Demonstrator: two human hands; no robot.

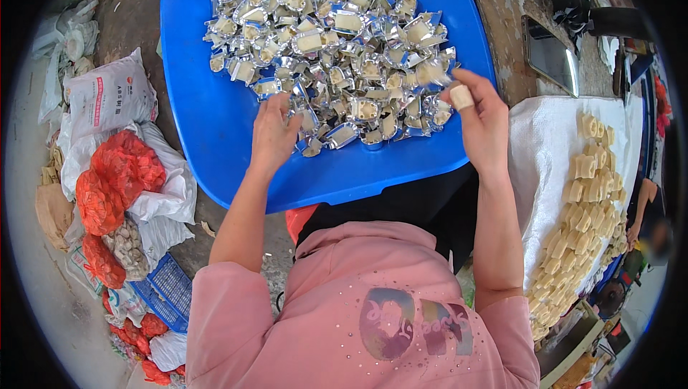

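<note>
A large heap of small shiny silver plastic parts (308,41) with cream-coloured insides lies in a blue plastic tub (208,120). My left hand (274,134) reaches to the heap's lower left edge, fingertips against the nearest parts, thumb apart from the fingers; I see nothing held in it. Over the tub's right side, my right hand (479,120) is closed with thumb and fingers bent toward each other. At its fingertips is a motion-smeared cream-and-silver part (433,72). A beige wrap (461,97) covers the thumb of that hand.
Right of the tub, rows of cream plastic pieces (584,224) lie on a white woven sheet (534,145). A dark tablet-like panel (550,55) is above it. On the left are a white sack (107,95), red bags (118,174) and a blue crate (165,288). Another person's arm (640,210) shows far right.
</note>
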